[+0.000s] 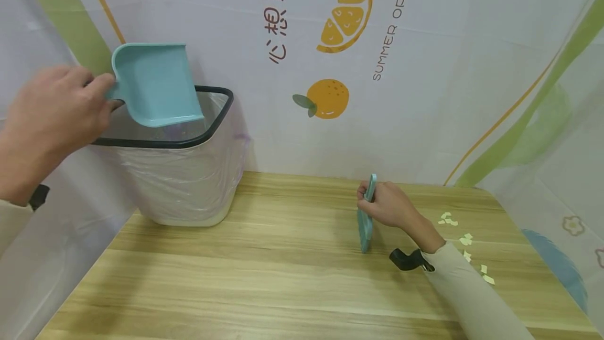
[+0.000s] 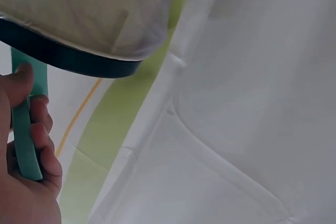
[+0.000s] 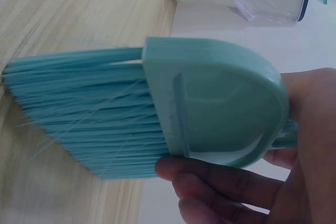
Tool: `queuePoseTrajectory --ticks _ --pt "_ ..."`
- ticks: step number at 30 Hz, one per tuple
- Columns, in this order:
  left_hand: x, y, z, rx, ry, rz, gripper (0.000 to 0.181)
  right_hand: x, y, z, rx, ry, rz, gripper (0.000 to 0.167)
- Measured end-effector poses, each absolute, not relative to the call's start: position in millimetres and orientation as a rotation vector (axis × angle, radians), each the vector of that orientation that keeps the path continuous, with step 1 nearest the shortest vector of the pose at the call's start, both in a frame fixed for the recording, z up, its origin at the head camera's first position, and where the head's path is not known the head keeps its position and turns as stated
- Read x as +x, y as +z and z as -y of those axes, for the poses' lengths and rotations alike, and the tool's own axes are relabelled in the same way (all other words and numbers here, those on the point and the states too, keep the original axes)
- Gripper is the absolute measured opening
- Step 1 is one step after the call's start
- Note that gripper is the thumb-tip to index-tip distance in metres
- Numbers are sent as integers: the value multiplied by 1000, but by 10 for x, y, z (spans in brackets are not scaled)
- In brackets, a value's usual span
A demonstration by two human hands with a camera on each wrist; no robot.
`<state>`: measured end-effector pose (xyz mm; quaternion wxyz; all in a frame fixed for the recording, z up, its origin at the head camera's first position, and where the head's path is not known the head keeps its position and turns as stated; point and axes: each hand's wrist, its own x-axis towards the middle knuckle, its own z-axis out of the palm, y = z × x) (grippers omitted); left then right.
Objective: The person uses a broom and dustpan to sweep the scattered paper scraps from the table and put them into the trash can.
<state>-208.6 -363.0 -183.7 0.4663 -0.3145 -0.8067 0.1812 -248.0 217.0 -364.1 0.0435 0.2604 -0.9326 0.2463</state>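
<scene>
My left hand (image 1: 61, 109) grips the handle of a light-blue dustpan (image 1: 158, 83) over the mouth of a lined trash bin (image 1: 189, 182). The pan is tilted, its inner face toward the head camera and its straight lip to the right; no scraps show on it. In the left wrist view, fingers and thumb wrap the dustpan handle (image 2: 26, 145), while the bin hides the pan. Near the back of the table, my right hand (image 1: 389, 204) holds a matching hand brush (image 1: 365, 224) upright, bristles (image 3: 84, 114) down at the wood. Whether they touch it I cannot tell.
Several small pale-yellow paper scraps (image 1: 466, 239) lie scattered on the wooden table (image 1: 264, 277), right of the brush and beside my right forearm. The bin stands at the table's back left corner. A printed curtain (image 1: 434, 83) hangs behind and at the sides.
</scene>
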Motion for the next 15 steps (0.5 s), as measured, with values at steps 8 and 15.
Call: queuePoseTrajectory --ticks 8,15 --pt "-2061 -1879 3667 -736 375 2011 37 -2479 -3642 -2169 796 749 2848 11" --pt "-2024 -1920 3677 -706 254 2042 53 -2487 -3643 -2167 805 741 2846 11"
